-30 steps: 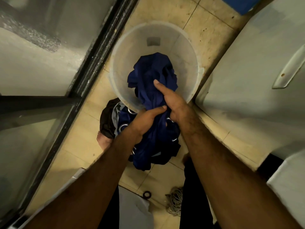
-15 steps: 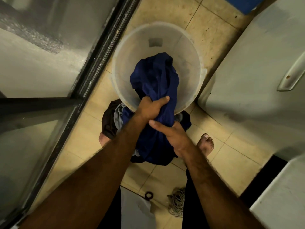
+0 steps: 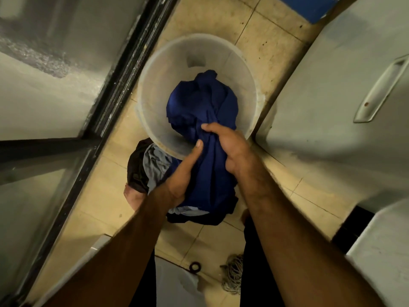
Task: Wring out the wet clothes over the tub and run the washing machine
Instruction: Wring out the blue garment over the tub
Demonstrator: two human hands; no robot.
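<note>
No readable text, label, brand or number shows anywhere.

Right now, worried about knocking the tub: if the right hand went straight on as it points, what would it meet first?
The right hand would probably push into the cloth it grips, bunched in the tub; the tub's wall comes only behind that, though depth is unclear.

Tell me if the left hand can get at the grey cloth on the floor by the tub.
Probably yes, but not while full: the left hand grips the blue garment right beside the grey cloth, with nothing lying between them.
</note>
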